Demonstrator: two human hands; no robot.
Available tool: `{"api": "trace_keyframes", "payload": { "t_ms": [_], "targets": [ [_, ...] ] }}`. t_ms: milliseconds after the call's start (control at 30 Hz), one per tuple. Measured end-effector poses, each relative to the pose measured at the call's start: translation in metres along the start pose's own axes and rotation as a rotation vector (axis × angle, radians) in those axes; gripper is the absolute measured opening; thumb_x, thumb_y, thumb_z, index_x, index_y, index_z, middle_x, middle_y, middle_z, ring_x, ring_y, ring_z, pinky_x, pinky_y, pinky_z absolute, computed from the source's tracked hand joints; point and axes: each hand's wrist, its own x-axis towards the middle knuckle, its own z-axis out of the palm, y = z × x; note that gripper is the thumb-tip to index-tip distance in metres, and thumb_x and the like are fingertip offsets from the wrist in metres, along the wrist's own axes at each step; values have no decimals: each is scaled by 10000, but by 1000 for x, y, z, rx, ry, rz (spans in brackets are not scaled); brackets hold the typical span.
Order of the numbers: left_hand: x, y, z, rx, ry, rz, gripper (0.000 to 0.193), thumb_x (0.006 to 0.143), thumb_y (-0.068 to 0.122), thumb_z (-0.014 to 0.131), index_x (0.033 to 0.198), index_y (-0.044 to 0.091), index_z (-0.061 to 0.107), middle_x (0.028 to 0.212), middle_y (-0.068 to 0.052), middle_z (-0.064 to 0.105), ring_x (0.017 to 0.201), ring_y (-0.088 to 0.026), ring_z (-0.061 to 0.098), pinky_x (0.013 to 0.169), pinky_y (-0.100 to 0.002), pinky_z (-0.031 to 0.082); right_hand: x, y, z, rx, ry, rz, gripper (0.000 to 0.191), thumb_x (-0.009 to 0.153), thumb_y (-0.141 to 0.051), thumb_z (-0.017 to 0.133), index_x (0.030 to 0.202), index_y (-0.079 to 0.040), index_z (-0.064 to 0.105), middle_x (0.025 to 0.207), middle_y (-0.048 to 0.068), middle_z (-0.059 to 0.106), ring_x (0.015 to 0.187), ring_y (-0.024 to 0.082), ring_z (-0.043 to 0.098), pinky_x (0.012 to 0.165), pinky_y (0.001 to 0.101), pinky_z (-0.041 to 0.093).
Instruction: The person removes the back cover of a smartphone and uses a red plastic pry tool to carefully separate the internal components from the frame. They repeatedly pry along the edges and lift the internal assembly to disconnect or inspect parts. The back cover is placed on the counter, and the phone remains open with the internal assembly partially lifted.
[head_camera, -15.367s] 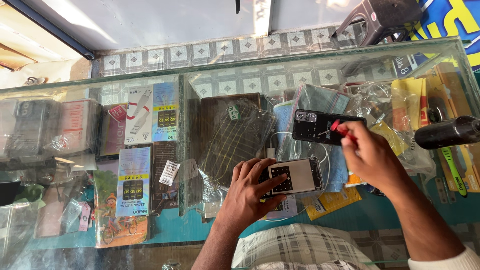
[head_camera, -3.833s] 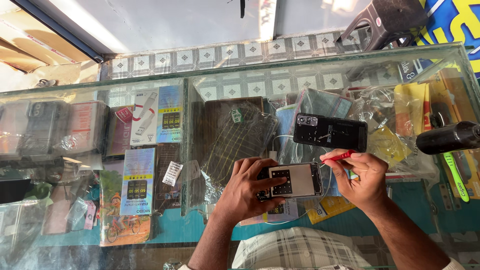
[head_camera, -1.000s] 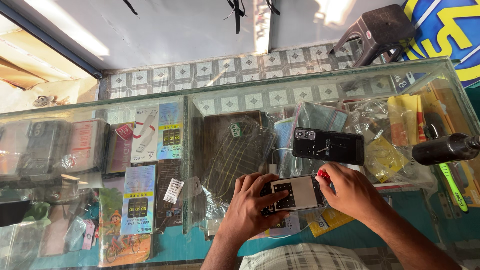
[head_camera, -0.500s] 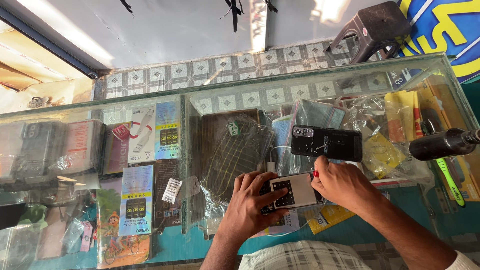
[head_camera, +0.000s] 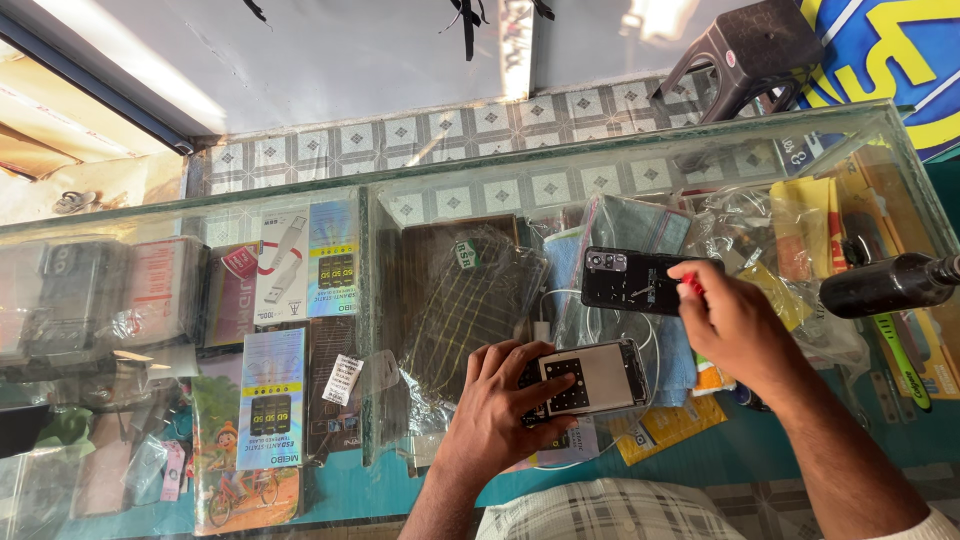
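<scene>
The left hand (head_camera: 500, 415) grips an opened phone (head_camera: 590, 378), fingers curled over its near end, long axis running left to right. Just beyond, the right hand (head_camera: 735, 325) pinches a red tool (head_camera: 690, 285); its fingertips touch the black back cover (head_camera: 635, 280), which lies crosswise, camera end pointing left, on the glass counter (head_camera: 450, 200).

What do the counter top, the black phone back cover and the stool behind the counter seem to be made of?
Counter top: clear glass, glossy; the packaged goods below show through it and its edges look greenish.
Black phone back cover, near the right hand: probably plastic, smooth and dark with a slight sheen; glass cannot be ruled out.
Stool: likely moulded plastic, dark brown, matt, legs and seat in one piece.
</scene>
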Motion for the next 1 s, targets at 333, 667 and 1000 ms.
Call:
{"api": "trace_keyframes", "payload": {
  "t_ms": [333,667,1000],
  "targets": [
    [1,2,-2,3,-3,-3,497,718,449,893,1152,222,807,1347,-75,640,1282,-304,546,1114,-519,399,-30,-19,9,512,109,-467,227,1079,-91,522,1272,-38,415,1150,179,717,1063,266,754,937,383,648],
    [2,2,-4,-7,2,3,499,723,453,890,1156,219,805,1347,-76,646,1283,-303,555,1111,-517,403,-34,-15,40,349,296,-685,526,924,92,668,1220,-96,277,1095,219,698,1010,267,773,878,375,671],
    [2,3,-4,-7,9,4,470,743,454,887,1146,226,807,1343,-73,647,1286,-297,557,1123,-517,403,-32,-15,40,363,198,-681,510,937,111,633,1250,-87,282,1119,234,706,1029,253,773,841,330,672]
  ]
}}
